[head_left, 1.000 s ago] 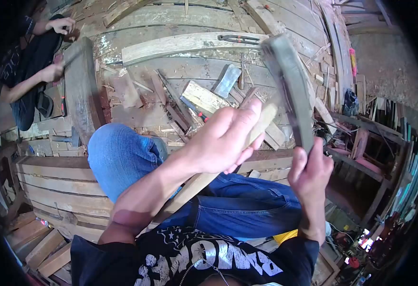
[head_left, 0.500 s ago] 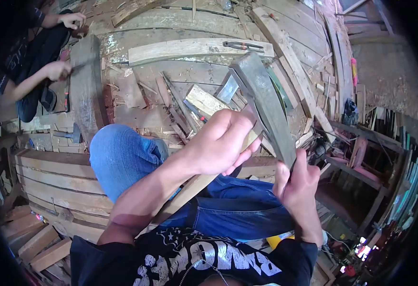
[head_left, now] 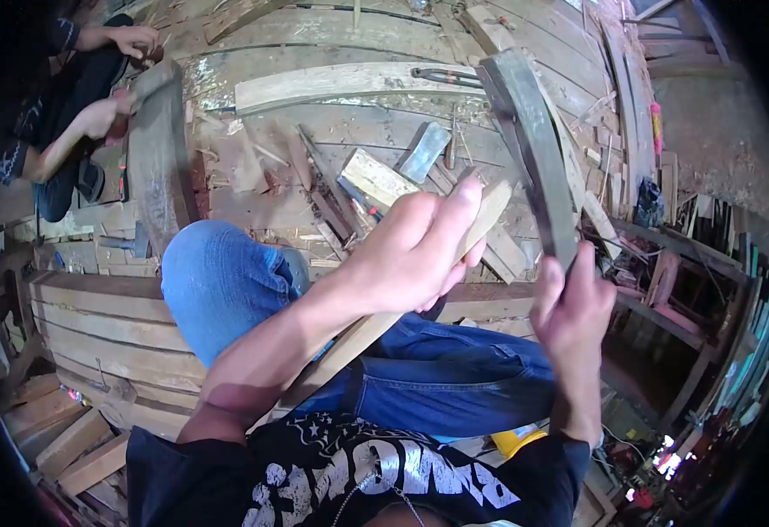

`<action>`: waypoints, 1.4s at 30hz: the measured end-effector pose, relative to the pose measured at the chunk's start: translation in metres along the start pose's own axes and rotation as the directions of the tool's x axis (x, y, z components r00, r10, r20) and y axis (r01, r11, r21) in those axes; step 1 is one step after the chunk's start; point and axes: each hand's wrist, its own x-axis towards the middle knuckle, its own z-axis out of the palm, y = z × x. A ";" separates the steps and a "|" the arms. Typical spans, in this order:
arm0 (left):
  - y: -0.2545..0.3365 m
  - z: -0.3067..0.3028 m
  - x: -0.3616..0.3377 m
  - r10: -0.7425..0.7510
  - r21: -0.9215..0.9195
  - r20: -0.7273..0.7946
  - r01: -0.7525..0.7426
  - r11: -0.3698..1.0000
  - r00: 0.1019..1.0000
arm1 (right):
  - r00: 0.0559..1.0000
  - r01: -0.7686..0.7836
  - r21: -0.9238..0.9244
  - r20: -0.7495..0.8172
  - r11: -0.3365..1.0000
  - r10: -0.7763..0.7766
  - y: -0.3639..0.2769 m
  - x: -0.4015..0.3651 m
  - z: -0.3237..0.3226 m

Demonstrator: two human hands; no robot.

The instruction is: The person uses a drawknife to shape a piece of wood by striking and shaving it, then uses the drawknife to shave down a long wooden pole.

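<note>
My left hand (head_left: 420, 250) is wrapped round a pale wooden stick (head_left: 345, 356), its tapered tip pointing up and away from me. My right hand (head_left: 571, 303) is closed on the narrow near end of a long, thick grey bar-like tool (head_left: 529, 145), broad at its far end with a dark side face; I cannot make out its exact kind. The tool stands to the right of the stick's tip, apart from it. Beyond my left hand, a grey flat metal piece (head_left: 426, 151) and a pale wood block (head_left: 376, 180) lie on the floor.
At the upper left, another person's hand (head_left: 104, 119) is over a dark wooden beam (head_left: 156, 154). Pincers (head_left: 446, 77) rest on a curved plank (head_left: 314, 88). A hammer-like tool (head_left: 130, 241) lies left of my knee. Stacked boards (head_left: 121, 329) and a wooden rack (head_left: 665, 316) flank me.
My right hand has moved the grey tool up and right, away from the stick, uncovering its tip. My left hand has barely moved. The other person's near hand has shifted slightly.
</note>
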 end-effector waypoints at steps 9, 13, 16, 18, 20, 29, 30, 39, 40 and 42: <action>-0.005 0.001 0.004 0.046 0.013 -0.024 -0.046 0.999 0.999 | 0.987 0.161 -0.018 0.017 0.987 -0.161 -0.006 -0.004 0.002; -0.006 0.001 0.008 0.007 0.071 -0.026 -0.005 0.997 1.000 | 0.998 0.065 0.001 0.023 0.998 -0.065 -0.006 -0.003 -0.002; -0.007 0.000 0.004 0.036 0.129 -0.076 -0.026 0.991 0.996 | 0.998 0.058 0.024 -0.004 0.998 -0.058 0.001 0.006 0.003; -0.006 0.002 -0.001 0.042 0.129 -0.055 -0.035 0.991 0.998 | 0.999 -0.048 -0.042 -0.018 0.998 0.047 0.000 0.006 0.001; -0.005 0.003 -0.003 0.062 0.138 -0.037 -0.056 0.989 0.997 | 0.997 -0.032 0.046 -0.063 0.998 0.035 -0.002 0.003 0.004; 0.002 0.000 -0.006 0.111 0.083 -0.003 -0.110 0.990 0.994 | 0.988 -0.149 0.334 0.004 0.930 0.157 0.011 0.004 0.002; 0.003 0.001 -0.006 0.167 0.114 -0.020 -0.164 0.980 0.986 | 0.987 -0.152 0.332 -0.001 0.931 0.162 0.012 0.004 0.001; -0.002 0.001 -0.002 0.103 0.003 0.026 -0.103 0.995 0.994 | 0.994 -0.083 0.560 -0.013 0.824 0.109 0.010 -0.002 0.000; -0.004 0.000 -0.001 0.132 0.027 0.013 -0.132 0.991 0.991 | 0.989 -0.115 0.591 -0.005 0.799 0.146 0.006 -0.002 0.000; -0.001 0.001 -0.003 0.124 0.051 -0.033 -0.122 0.991 0.992 | 0.987 -0.143 0.618 0.026 0.773 0.161 0.005 -0.001 -0.001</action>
